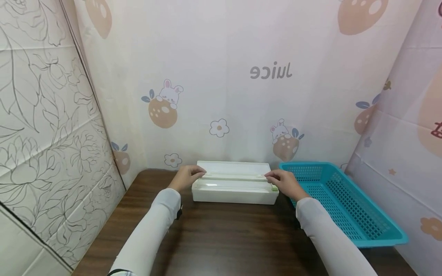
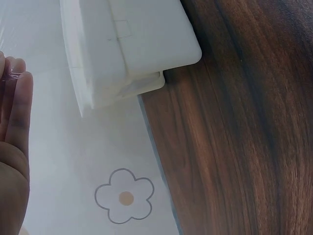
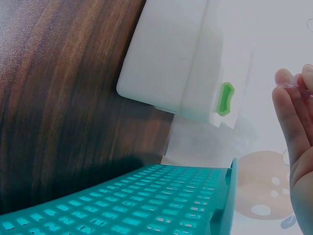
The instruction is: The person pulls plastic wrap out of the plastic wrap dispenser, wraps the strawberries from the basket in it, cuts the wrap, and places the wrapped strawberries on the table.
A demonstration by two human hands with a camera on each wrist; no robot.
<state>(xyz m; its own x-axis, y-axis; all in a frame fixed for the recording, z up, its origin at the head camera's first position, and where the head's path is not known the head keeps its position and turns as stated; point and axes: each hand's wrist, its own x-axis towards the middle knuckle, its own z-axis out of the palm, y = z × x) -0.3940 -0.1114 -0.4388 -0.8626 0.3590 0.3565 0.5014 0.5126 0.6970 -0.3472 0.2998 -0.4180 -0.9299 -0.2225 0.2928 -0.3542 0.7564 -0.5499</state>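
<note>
A white plastic-wrap dispenser (image 1: 235, 197) stands on the table in the head view, its lid (image 1: 238, 166) raised at the back. A green slider (image 3: 225, 100) sits near its right end. Above the box, my left hand (image 1: 186, 177) pinches clear plastic wrap (image 2: 13, 76) between thumb and fingers at the left side. My right hand (image 1: 285, 184) pinches the wrap's other side near the box's right end. Between the two hands the film stretches across the box, see-through and hard to make out.
To the right of the dispenser is a turquoise perforated basket (image 1: 380, 242), close to my right forearm. The dark wooden table (image 1: 228, 234) ends at a printed curtain (image 1: 228, 96) behind the box. More printed cloth hangs at both sides.
</note>
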